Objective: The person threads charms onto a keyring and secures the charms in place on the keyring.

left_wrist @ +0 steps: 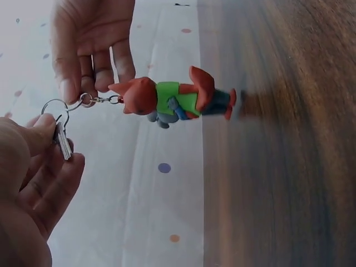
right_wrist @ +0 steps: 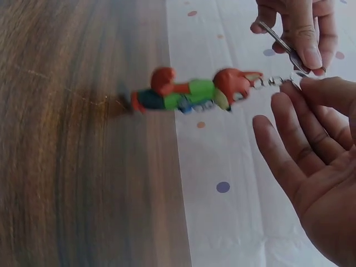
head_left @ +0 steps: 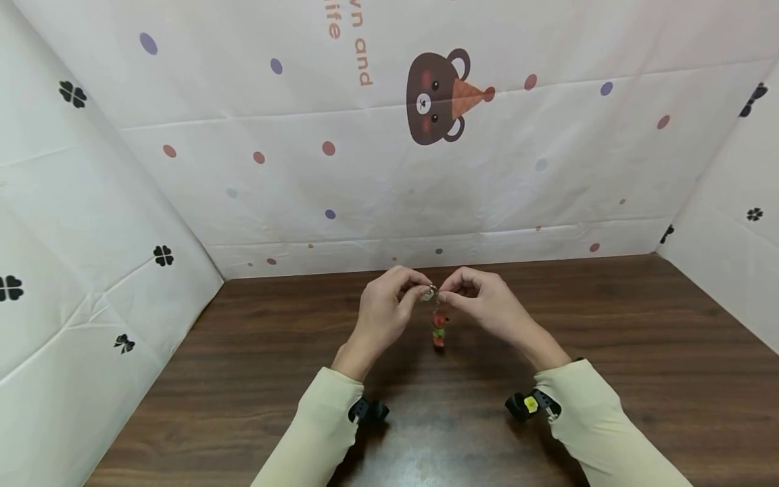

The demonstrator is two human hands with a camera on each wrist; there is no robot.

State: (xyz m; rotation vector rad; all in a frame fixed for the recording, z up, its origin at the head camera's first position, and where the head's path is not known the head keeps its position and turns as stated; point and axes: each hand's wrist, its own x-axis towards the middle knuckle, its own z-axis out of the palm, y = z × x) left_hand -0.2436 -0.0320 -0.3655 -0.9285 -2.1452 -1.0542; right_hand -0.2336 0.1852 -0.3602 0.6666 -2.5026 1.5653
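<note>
My left hand (head_left: 386, 308) pinches a silver key (left_wrist: 64, 142) at its head, by a metal key ring (left_wrist: 54, 104). From the other side my right hand (head_left: 489, 303) pinches the ring where the short chain (left_wrist: 101, 100) joins it. On that chain hangs a fox figurine (head_left: 439, 329), orange-red with a green top and dark trousers. In the left wrist view the fox figurine (left_wrist: 161, 99) dangles with its head toward the chain and its feet near the wooden tabletop. Part of the ring is hidden by the fingertips.
A dark wooden table (head_left: 274, 379) lies beneath both hands. Behind it stands a white cloth backdrop (head_left: 365, 182) with dots and a bear print (head_left: 432, 98). White cloth sides with black clover prints close off left and right.
</note>
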